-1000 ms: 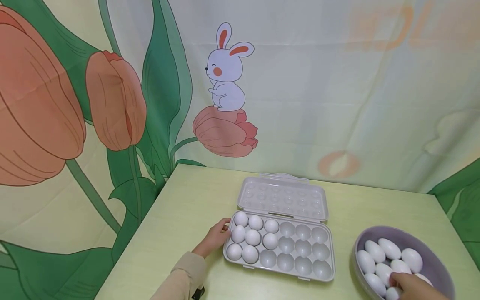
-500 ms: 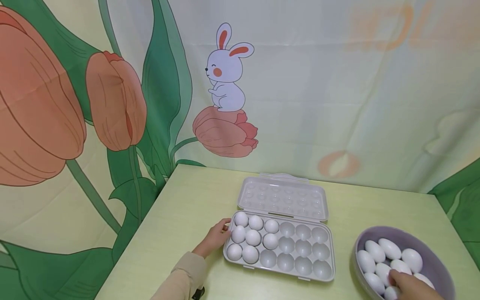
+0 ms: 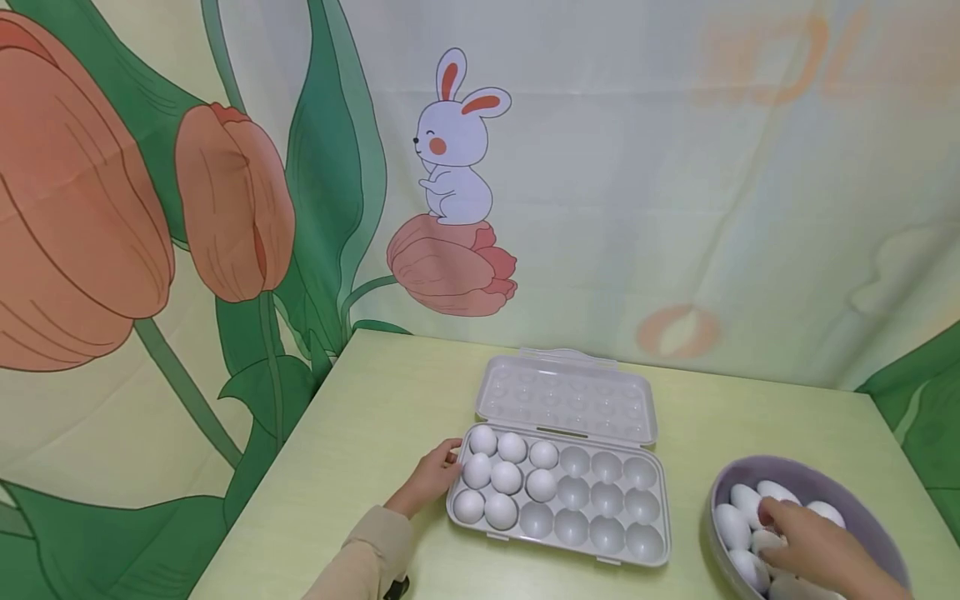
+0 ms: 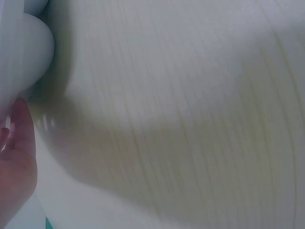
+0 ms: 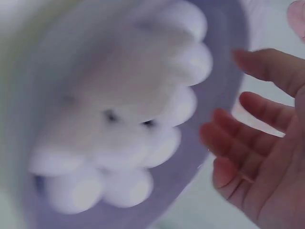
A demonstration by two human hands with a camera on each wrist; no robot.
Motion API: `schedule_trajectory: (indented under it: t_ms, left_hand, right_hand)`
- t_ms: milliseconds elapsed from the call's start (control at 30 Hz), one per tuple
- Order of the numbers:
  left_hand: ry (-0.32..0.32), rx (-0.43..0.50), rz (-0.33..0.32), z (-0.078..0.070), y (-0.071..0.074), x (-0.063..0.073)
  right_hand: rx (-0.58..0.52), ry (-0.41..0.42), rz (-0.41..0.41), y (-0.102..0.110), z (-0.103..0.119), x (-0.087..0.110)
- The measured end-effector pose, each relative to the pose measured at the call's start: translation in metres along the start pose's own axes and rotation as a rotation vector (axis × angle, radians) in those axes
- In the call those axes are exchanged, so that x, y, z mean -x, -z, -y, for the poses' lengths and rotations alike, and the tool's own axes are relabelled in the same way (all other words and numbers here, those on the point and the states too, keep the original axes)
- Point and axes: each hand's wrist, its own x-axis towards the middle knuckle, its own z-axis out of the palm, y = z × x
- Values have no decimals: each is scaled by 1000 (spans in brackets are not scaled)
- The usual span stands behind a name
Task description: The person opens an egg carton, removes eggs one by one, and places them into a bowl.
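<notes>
A pale grey plastic egg box (image 3: 607, 500) lies with its lid folded back on the table. White eggs (image 3: 506, 477) fill several cups at its left; the cups on its right are bare. My left hand (image 3: 431, 475) grips the box's left end; in the left wrist view, the fingers (image 4: 23, 121) curl at its edge below the rounded cups (image 4: 35, 52). Over a purple bowl (image 3: 873, 517) of loose white eggs (image 3: 733, 527), my right hand (image 3: 821, 542) hides some of them. The right wrist view shows its fingers (image 5: 267, 67) loosely spread and holding nothing.
The lid (image 3: 566, 398) lies flat behind the box, toward the wall. A pale yellow-green tabletop (image 3: 390, 392) carries everything. Behind it hangs a cloth (image 3: 600, 208) printed with tulips and a rabbit. A dark item (image 3: 396, 587) shows beside the left sleeve.
My right hand, earlier with its fingers on an egg near the bowl's front, has moved up and left over the eggs, its fingers parted. The left hand keeps its hold on the box.
</notes>
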Motion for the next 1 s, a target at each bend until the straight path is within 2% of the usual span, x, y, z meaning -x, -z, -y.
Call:
schedule_trajectory:
  t_ms: [67,233,433,567,667,767,1000]
  left_hand:
    - [2,5,1,1,0,0]
    - [5,11,5,3,-1,0]
    - [6,12,0,2,0,2]
    - [2,20,-1,0,1,2]
    - [5,22,0,0,1,2]
    - [10,25,2,0,1,2]
    - [12,39,-7,-2,2,1]
  right_hand:
    - [19,74,-91,5,11,-10]
    - [-4,201,-194,5,52,-35]
    - [-99,369,-199,-25,98,-71]
    - [-118,460,-201,-49,127,-94]
    - [-121,493,-193,-64,146,-107]
    - [-126,483,-186,-76,160,-117]
    - [-78,476,-212,-89,181,-130]
